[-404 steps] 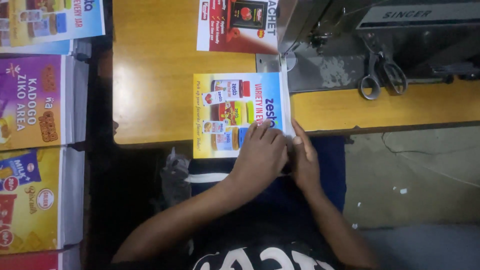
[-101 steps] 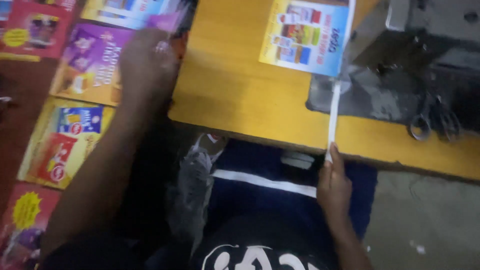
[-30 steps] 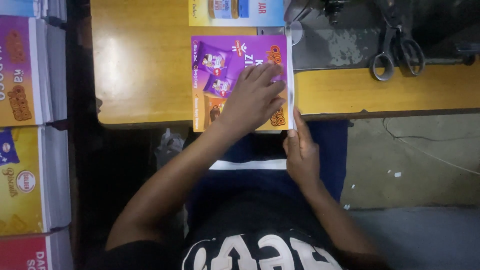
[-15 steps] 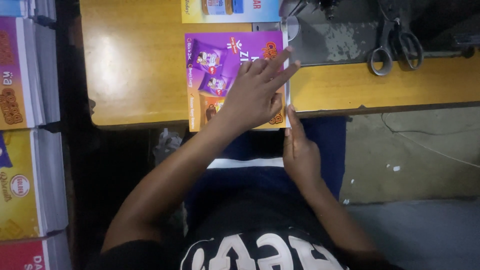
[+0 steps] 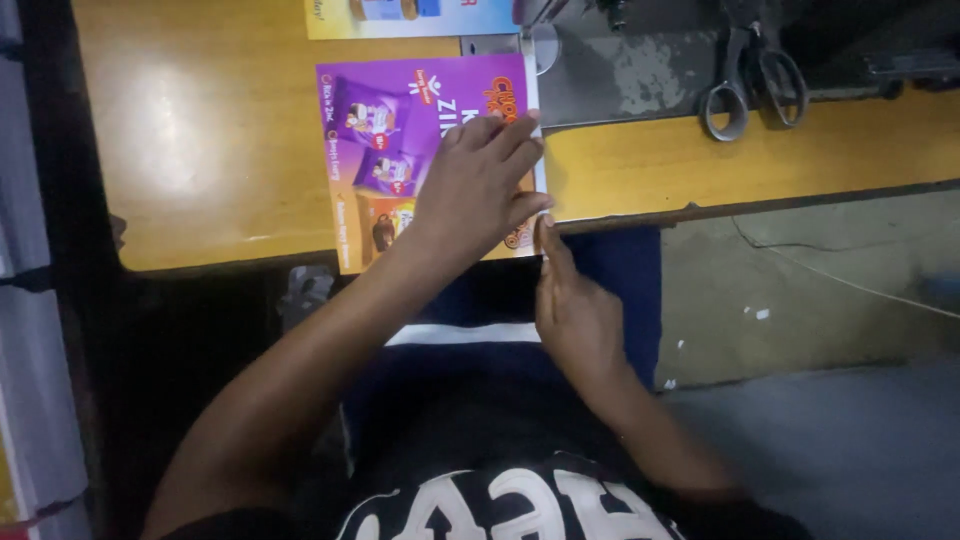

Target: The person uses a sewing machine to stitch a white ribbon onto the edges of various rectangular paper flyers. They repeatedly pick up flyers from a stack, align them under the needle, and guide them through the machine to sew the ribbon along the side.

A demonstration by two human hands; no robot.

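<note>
**Purple sheet and white strip lined up at the sewing machine, not yet fed**

Head view. A flat purple printed card sheet with orange lower band [image 5: 400, 150] lies on the yellow-orange wooden tabletop [image 5: 200, 150], its near edge hanging just over the table's front. Left hand [image 5: 475, 190] rests palm-down on the sheet's right half, fingers spread and flat, pressing rather than gripping. A narrow white strip of edging tape [image 5: 541, 150] runs along the sheet's right edge. Right hand [image 5: 575, 310] sits below the table edge, fingers together, the tips pinching or steadying the strip's lower end; the exact contact is too small to tell.

Just beyond the sheet's far right corner stands the grey metal bed of a sewing machine [image 5: 640, 70]. Grey-handled scissors [image 5: 750, 85] lie on that bed, well apart from the hands. Another printed sheet, pale blue and yellow [image 5: 420, 15], lies past the purple one, near the top of the frame.

Judgement: strip and edge look aligned; the sheet has not visibly gone under the needle. No stitching is visible along this edge, so the sewing appears to remain.
</note>
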